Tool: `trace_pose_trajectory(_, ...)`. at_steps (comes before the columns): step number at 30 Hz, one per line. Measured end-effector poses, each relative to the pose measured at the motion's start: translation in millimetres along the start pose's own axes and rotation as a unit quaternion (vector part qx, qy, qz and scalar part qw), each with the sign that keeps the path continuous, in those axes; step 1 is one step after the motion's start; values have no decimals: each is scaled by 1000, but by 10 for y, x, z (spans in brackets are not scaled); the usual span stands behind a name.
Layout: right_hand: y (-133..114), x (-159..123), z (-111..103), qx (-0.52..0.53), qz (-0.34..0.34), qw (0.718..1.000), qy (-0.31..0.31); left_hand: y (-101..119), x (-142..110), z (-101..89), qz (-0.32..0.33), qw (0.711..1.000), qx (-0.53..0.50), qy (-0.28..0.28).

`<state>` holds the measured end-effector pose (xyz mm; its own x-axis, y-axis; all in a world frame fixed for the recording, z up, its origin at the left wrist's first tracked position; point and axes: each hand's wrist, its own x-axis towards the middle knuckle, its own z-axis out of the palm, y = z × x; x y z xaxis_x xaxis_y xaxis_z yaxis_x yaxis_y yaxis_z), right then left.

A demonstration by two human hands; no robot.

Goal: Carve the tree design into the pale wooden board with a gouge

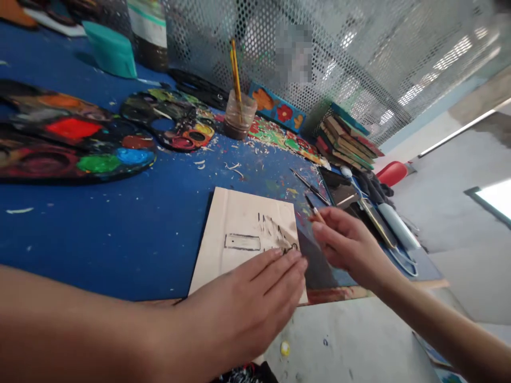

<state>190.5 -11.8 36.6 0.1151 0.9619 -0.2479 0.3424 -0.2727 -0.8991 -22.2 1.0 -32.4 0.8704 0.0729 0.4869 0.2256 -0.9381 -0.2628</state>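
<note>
A pale wooden board point(239, 213) lies at the table's front edge, marked with a black outlined rectangle and several short dark strokes. Light curls that look like shavings sit among the strokes. My left hand point(259, 298) rests flat across the board's near right part, fingers straight and together, covering some of it. Just off the board's right side, my right hand point(347, 239) pinches a slim tool point(315, 209) with a dark pointed tip and a light wooden handle. Its tip points up and left, away from the board; I cannot make out its exact kind.
Paint-covered palettes point(96, 133) fill the left. Behind the board stand a jar point(240, 114) with brushes, a flower painting point(279, 106) and stacked boards point(347, 138). A thin dark tool point(309, 186), a phone point(377, 221) and a cable lie right. Perforated metal point(223, 42) rises behind.
</note>
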Motion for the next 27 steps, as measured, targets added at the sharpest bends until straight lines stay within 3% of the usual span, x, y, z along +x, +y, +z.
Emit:
trace_pose_trajectory(2, 12, -172, -2, 100, 157, 982, -39, -25, 11, -41, 29, 999, 0, 23)
trace_pose_trajectory(4, 51, -322, 22, 155, 233, 957, -77, -49, 20, -45, 43, 999, -3, 29)
trace_pose_trajectory(8, 82, -525, 114, 208, 253, 942, -66, -122, 41, -16, 38, 999, -5, 16)
trace_pose_trajectory(11, 66, -620, 176, 183, 279, 940, -65, -187, 70, -46, 52, 997, -7, 54)
trace_pose_trajectory(15, 131, -685, 248, 130, 264, 951, -91, -231, 95, -119, 74, 993, -18, 88)
trace_pose_trajectory(22, 308, -810, 399, 266, 183, 946, -41, -226, 109, -174, 154, 984, -54, 74)
trace_pose_trajectory(27, 297, -760, 398, 328, 147, 933, 7, -252, 76, -317, 165, 982, -29, 83)
